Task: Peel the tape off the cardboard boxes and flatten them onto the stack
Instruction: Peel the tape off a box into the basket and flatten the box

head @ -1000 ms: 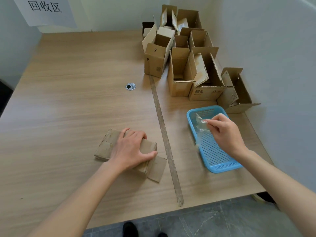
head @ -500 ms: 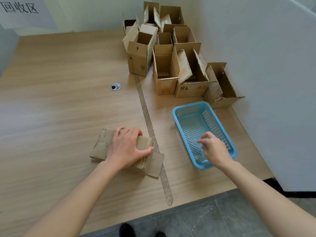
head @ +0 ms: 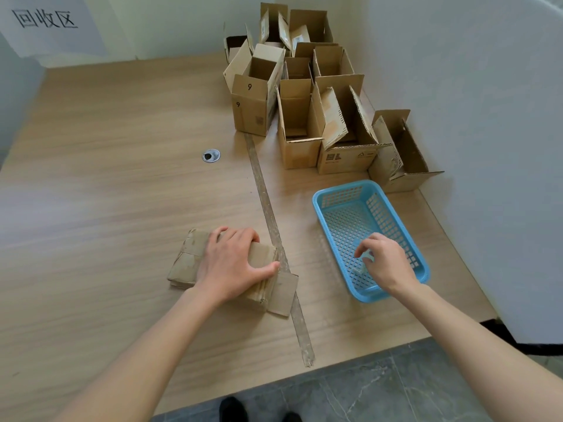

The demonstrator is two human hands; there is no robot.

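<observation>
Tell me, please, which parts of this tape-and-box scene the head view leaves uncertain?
- Flattened box stack: the left hand covers its middle, so any remaining tape is hidden.
- Tape scrap in the blue basket: clear and blurred; whether the right hand grips it is unclear.
- Rear open boxes: insides hidden by flaps.

A single wide-angle view comes from the person's head, looking forward and steeply down over a wooden table (head: pixel 106 193). Both forearms enter from the bottom edge, at about 7 and 5 o'clock, and sit close to the lens. Open cardboard boxes (head: pixel 300 117) stand farther off toward 1 o'clock, by the wall (head: pixel 472 102). Floor shows at 6 o'clock.
</observation>
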